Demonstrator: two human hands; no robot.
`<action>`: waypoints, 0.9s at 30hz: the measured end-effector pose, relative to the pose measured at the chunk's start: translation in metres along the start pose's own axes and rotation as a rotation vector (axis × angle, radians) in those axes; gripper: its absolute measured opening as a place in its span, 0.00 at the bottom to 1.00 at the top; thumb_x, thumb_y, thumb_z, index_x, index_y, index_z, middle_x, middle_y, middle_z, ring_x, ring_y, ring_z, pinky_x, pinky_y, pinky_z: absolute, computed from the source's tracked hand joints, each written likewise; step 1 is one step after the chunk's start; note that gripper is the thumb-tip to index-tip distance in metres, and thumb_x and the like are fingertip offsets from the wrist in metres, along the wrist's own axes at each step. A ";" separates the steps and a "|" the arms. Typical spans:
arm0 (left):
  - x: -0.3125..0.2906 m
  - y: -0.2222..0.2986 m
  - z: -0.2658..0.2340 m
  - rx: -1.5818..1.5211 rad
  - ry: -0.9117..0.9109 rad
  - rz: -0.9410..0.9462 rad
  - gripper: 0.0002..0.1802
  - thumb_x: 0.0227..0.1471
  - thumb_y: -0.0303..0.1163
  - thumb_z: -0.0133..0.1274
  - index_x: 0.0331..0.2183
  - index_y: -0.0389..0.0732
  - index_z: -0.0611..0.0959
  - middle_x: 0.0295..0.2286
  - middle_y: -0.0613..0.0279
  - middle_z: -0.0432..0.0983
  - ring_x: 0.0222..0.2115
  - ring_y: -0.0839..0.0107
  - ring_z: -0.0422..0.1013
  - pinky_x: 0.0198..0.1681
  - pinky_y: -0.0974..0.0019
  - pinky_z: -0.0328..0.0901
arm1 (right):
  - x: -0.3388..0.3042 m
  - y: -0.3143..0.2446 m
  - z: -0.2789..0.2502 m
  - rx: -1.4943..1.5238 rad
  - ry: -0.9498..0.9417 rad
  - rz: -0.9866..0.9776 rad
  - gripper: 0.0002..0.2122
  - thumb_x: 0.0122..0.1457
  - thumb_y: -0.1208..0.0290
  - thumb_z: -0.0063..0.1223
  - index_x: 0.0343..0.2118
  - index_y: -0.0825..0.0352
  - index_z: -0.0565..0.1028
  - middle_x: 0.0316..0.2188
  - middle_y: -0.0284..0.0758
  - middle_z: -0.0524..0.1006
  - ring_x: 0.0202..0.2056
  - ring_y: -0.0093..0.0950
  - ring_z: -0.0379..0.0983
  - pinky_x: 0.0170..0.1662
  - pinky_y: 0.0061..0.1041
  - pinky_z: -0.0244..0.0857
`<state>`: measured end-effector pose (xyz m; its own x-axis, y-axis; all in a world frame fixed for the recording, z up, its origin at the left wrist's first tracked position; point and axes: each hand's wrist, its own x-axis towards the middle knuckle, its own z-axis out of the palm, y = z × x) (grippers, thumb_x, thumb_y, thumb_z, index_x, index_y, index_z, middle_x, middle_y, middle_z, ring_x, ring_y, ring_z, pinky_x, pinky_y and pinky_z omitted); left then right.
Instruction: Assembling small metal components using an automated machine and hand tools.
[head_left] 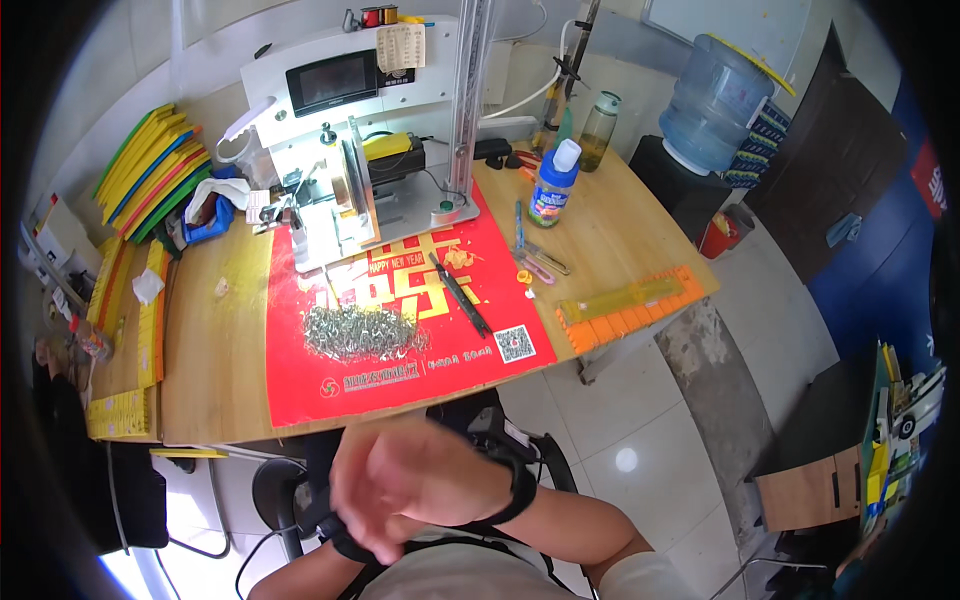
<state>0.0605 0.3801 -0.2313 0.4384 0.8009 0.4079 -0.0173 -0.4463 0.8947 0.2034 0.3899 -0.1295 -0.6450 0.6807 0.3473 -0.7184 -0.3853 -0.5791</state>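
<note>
My right hand (425, 475) is held up in front of my body, short of the table's front edge, and smeared by motion. A black band (522, 492) circles its wrist. From below comes my left forearm (310, 575), also with a black band at the wrist. My left hand is mostly hidden behind or against the right one, so its fingers do not show clearly. No object can be made out in either hand. Beyond them, a tangled heap of small silvery metal pieces (362, 333) lies on a red printed mat (310, 385). Dark tweezers (460, 295) rest beside the heap.
A lit white machine with a screen (333, 83) stands at the back of the wooden table (215, 370). Right of it are a blue-capped bottle (552, 185), pliers (540, 258) and an orange strip (630, 318). Yellow trays (150, 325) stand left; a chair (278, 495) is below.
</note>
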 end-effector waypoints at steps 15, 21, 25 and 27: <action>0.194 0.067 -0.116 0.238 -0.540 0.032 0.36 0.45 0.37 0.73 0.53 0.37 0.77 0.47 0.45 0.77 0.47 0.50 0.76 0.50 0.55 0.70 | 0.098 0.001 -0.095 -1.754 -0.442 0.626 0.10 0.64 0.64 0.57 0.35 0.66 0.74 0.25 0.39 0.76 0.27 0.38 0.77 0.29 0.37 0.68; 0.174 0.062 -0.114 0.286 -0.598 0.098 0.31 0.42 0.32 0.73 0.49 0.38 0.82 0.38 0.51 0.82 0.36 0.53 0.79 0.40 0.60 0.73 | 0.100 0.013 -0.092 -1.753 -0.529 0.709 0.09 0.64 0.65 0.58 0.36 0.66 0.75 0.27 0.39 0.78 0.29 0.37 0.78 0.32 0.35 0.70; 0.138 0.050 -0.115 0.205 -0.734 -0.237 0.30 0.51 0.41 0.69 0.52 0.37 0.79 0.35 0.54 0.81 0.34 0.64 0.79 0.37 0.61 0.72 | 0.080 0.018 -0.071 -1.729 -0.515 0.694 0.08 0.64 0.66 0.59 0.36 0.65 0.76 0.28 0.39 0.79 0.31 0.37 0.79 0.34 0.34 0.71; 0.123 0.043 -0.122 0.004 -0.557 -0.022 0.33 0.52 0.41 0.68 0.55 0.37 0.77 0.46 0.52 0.80 0.46 0.59 0.77 0.49 0.60 0.72 | 0.073 0.018 -0.059 -1.670 -0.496 0.608 0.08 0.64 0.66 0.59 0.37 0.65 0.77 0.29 0.39 0.80 0.32 0.37 0.80 0.35 0.34 0.72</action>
<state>0.0043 0.5076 -0.1203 0.8473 0.4786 0.2303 0.0005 -0.4344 0.9007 0.1584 0.4692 -0.1582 -0.9154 0.3579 -0.1842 0.3901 0.6762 -0.6250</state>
